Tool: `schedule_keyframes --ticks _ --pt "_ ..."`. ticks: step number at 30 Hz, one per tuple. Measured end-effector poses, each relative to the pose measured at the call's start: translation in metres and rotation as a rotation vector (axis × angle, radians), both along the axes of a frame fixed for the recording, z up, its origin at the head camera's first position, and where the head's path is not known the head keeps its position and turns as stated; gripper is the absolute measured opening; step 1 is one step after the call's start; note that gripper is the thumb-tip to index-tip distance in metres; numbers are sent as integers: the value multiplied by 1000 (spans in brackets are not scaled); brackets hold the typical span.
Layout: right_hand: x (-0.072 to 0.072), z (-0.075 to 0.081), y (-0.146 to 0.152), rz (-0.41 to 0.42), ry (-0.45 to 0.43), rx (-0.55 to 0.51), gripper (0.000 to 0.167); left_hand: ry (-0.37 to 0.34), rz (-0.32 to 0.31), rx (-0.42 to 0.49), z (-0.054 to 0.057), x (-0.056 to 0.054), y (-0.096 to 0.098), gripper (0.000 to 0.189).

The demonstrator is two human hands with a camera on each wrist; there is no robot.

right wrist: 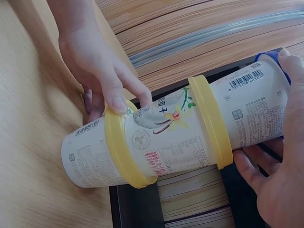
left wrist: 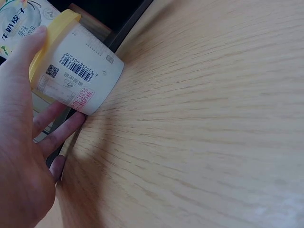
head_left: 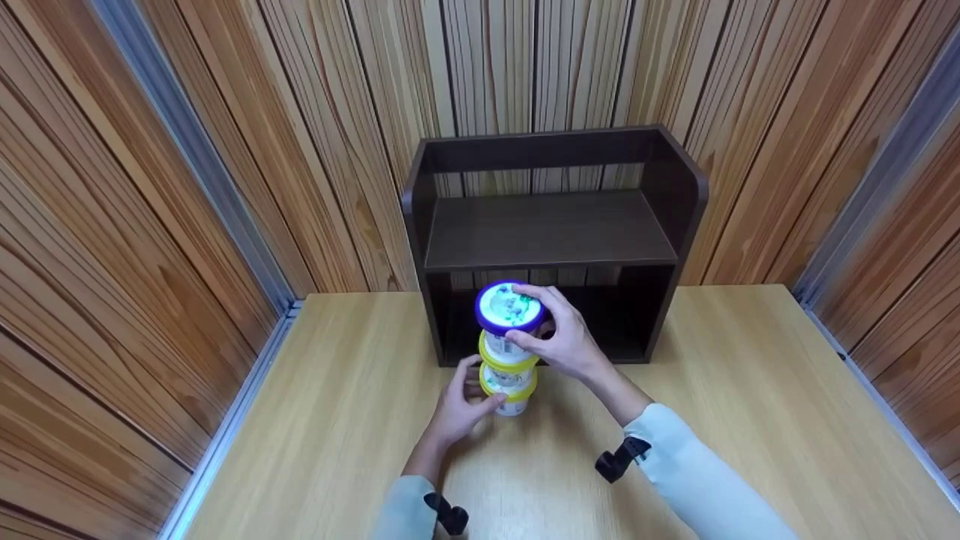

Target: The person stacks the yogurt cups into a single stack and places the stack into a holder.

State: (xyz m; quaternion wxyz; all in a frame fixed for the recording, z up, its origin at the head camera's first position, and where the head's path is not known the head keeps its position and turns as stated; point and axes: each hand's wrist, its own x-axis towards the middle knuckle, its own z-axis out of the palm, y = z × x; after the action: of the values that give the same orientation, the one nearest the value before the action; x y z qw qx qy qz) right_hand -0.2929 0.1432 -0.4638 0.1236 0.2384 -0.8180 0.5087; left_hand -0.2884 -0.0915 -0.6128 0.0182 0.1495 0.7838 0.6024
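Three white yogurt-style tubs stand in an upright stack just in front of the dark shelf. The bottom tub [head_left: 514, 409] and the middle tub [head_left: 508, 375] have yellow lids; the top tub [head_left: 510, 306] has a blue-purple rim. My right hand [head_left: 564, 337] grips the top tub from the right, thumb and fingers at its lid. Low on the left, my left hand [head_left: 456, 412] holds the bottom tub, its thumb on the yellow lid [right wrist: 124, 152]. The bottom tub's barcode side [left wrist: 85, 66] shows in the left wrist view, its base on the table.
The dark brown two-level shelf [head_left: 551, 229] stands at the back of the wooden table [head_left: 360, 420], close behind the stack. Wood-patterned walls [head_left: 337, 150] enclose the back and both sides, with metal strips [head_left: 225, 420] along the side edges.
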Motion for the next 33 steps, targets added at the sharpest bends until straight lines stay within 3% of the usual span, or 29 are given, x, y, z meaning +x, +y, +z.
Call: schedule_keyframes --ticks 33 --pt "-1 -6 24 -20 -11 -67 81 -30 -12 6 2 3 0 75"
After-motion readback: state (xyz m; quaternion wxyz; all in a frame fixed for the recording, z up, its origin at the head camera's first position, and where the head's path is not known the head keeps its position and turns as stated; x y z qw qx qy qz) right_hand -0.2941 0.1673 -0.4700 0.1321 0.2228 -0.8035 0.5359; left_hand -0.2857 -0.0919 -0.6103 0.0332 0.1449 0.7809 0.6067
